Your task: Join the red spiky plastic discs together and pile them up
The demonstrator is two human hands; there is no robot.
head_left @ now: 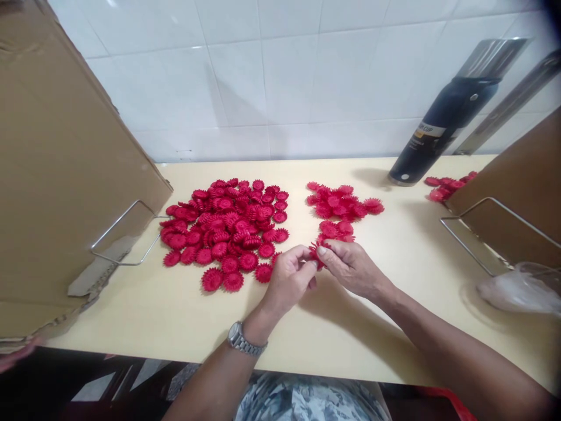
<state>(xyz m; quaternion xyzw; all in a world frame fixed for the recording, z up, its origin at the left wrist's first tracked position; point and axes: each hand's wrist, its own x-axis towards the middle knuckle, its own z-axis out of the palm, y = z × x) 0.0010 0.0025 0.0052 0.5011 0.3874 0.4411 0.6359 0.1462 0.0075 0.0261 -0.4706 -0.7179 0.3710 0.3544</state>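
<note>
Just below the frame's centre, the left hand (pixel 290 273) and right hand (pixel 354 266) pinch one red rosette (pixel 314 251); a rosette heap (pixel 224 221) covers the counter (pixel 416 245) centre-left.

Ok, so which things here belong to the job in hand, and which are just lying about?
Likely part of the job:
red frilly disc, held in the left hand and right hand
large disc pile
smaller disc pile

Probably just lying about:
flask
plastic bag

Perhaps a hundred overlapping red rosettes (pixel 225 204), two hands (pixel 291 272) (pixel 353 266), one watch (pixel 236 334), one flask (pixel 445 126), two wire frames (pixel 125 264) (pixel 467 247)
</note>
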